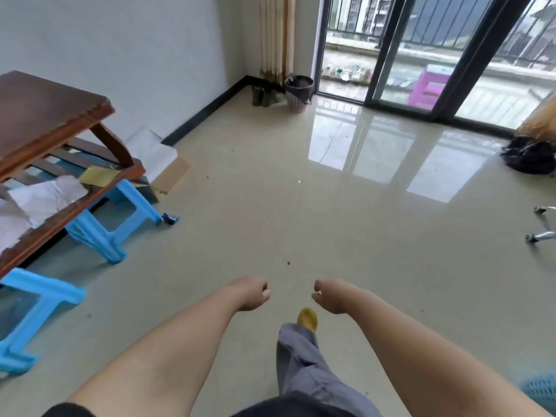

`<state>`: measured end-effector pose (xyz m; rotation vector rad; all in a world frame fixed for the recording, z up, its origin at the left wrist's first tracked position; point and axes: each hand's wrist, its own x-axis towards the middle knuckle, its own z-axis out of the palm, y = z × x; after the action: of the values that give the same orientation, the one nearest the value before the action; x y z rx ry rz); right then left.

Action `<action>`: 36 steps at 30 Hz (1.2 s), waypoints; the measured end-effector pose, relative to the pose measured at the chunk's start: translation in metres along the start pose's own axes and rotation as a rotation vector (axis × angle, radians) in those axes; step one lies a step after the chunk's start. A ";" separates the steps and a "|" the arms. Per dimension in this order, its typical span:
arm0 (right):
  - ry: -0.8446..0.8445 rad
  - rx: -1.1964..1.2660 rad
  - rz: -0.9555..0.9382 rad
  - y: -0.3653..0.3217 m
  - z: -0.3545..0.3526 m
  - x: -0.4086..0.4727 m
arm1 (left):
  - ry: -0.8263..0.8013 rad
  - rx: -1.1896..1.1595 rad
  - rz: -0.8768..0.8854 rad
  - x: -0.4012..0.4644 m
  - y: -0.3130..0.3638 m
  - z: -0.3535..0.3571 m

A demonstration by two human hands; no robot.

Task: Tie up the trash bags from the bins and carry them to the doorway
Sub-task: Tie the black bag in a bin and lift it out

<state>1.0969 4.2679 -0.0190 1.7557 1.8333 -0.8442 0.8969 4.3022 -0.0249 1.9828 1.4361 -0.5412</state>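
A pink mesh bin (298, 92) lined with a dark trash bag stands in the far corner, beside the curtain and the sliding glass door. A dark bag or heap of cloth (529, 156) lies on the floor at the far right. My left hand (252, 293) and my right hand (329, 296) are held out low in front of me, a hand's width apart, fingers loosely curled and holding nothing. Both hands are far from the bin. My leg in grey trousers with a yellow slipper (307, 319) steps forward below them.
A brown wooden table (45, 115) on blue plastic stools (114, 218) stands at the left, with papers on its lower shelf. Cardboard and white foam (156, 158) lie against the wall. Chair casters (541, 230) show at the right edge, a blue mesh basket (541, 392) at bottom right.
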 end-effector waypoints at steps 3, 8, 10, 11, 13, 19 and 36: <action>0.005 -0.033 -0.018 0.024 -0.063 0.064 | 0.030 -0.042 -0.017 0.069 -0.005 -0.058; -0.003 -0.100 -0.007 0.059 -0.174 0.155 | 0.079 -0.120 -0.036 0.158 -0.002 -0.157; -0.024 -0.112 -0.008 0.064 -0.210 0.185 | 0.083 -0.152 -0.045 0.188 -0.004 -0.187; -0.026 -0.127 -0.018 0.066 -0.225 0.202 | 0.078 -0.156 -0.053 0.203 -0.006 -0.201; -0.033 -0.141 -0.036 0.066 -0.253 0.236 | 0.052 -0.163 -0.069 0.235 -0.015 -0.226; -0.011 -0.129 -0.034 0.064 -0.352 0.362 | 0.067 -0.132 -0.050 0.351 -0.057 -0.329; 0.021 0.095 0.088 0.107 -0.633 0.647 | 0.019 0.065 0.046 0.665 -0.109 -0.642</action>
<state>1.2063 5.1728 -0.0387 1.8957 1.7409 -0.8945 0.9893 5.2280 -0.0191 2.0720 1.3973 -0.5564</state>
